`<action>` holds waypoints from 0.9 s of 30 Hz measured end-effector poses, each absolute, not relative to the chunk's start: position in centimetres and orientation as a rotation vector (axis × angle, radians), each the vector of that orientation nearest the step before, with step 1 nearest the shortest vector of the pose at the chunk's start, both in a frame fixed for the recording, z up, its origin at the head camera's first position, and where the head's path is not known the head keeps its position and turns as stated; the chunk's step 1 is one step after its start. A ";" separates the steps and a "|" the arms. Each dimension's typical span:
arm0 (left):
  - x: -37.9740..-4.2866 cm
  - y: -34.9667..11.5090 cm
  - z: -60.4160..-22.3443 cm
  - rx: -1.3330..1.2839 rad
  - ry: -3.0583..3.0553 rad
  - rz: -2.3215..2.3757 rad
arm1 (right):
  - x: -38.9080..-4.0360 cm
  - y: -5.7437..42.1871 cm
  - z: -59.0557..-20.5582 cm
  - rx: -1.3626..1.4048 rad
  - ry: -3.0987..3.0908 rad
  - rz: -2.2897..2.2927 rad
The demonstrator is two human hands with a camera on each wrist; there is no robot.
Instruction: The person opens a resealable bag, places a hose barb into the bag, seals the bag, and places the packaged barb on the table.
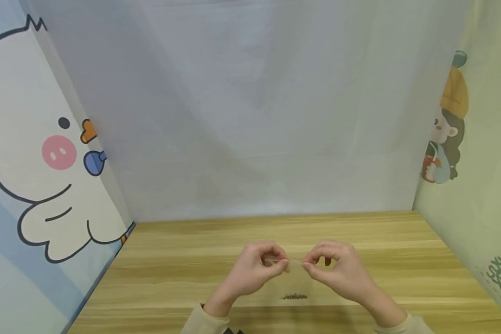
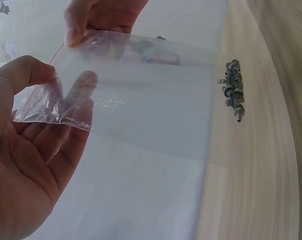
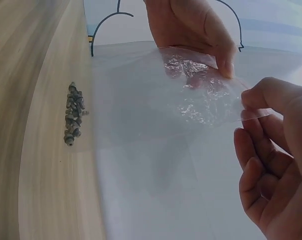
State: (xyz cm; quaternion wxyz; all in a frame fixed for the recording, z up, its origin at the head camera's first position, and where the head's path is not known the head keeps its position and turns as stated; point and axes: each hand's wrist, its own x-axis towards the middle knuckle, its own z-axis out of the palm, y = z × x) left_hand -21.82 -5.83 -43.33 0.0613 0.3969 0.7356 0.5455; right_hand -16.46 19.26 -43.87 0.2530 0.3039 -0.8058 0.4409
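Note:
A clear zip-lock bag (image 2: 151, 100) with a red line along its top edge stretches between both hands. My left hand (image 1: 260, 266) pinches one top corner between thumb and forefinger. The opposite corner is pinched by my right hand (image 1: 340, 269), its other fingers loosely bent in the right wrist view. Between the fingertips the top edge runs nearly straight, and the film below is wrinkled and shiny. Several small dark metal fittings (image 2: 234, 90), some with narrow nozzle ends, line up in a row at the bag's lower end, below the hands in the head view.
Beneath the hands is a wood-grain table (image 1: 171, 260). A pale grey sheet (image 1: 250, 116) hangs behind it. Printed cloths stand at both sides, one with a white cartoon bird (image 1: 21, 116) on the left and one with a cartoon child (image 1: 444, 134) on the right.

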 end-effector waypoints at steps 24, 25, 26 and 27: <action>-21.5 -5.8 -43.4 1.178 2.276 1.678 | -16.2 19.4 -43.8 0.817 -2.167 1.278; -21.5 -5.9 -43.4 1.157 2.285 1.688 | -16.1 19.4 -43.7 0.799 -2.171 1.295; -21.6 -6.0 -43.4 1.134 2.293 1.699 | -16.1 19.4 -43.7 0.780 -2.178 1.307; -21.6 -6.0 -43.4 1.113 2.294 1.715 | -16.1 19.4 -43.6 0.763 -2.185 1.320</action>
